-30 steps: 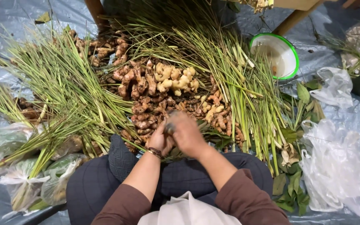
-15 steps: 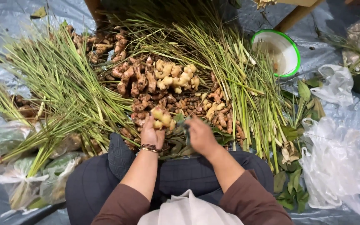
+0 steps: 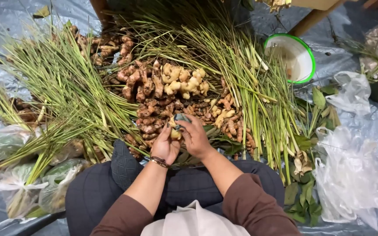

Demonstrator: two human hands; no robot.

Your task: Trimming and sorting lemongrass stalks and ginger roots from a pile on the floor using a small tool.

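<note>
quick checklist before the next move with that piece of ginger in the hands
1. Ginger piece held in left hand: ok.
2. Right hand on the small dark tool at the piece: ok.
3. Whether that tool is a blade, and where its edge faces: cannot tell.
4. Ginger pile within reach ahead: ok.
5. Lemongrass stalks clear of the hands: ok.
6. White bowl with green rim upright, off to the right: ok.

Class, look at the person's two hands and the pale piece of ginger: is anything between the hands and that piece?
No. The left hand and right hand already close around the ginger piece; nothing visible lies between, only a dark tool at the right fingers.
</note>
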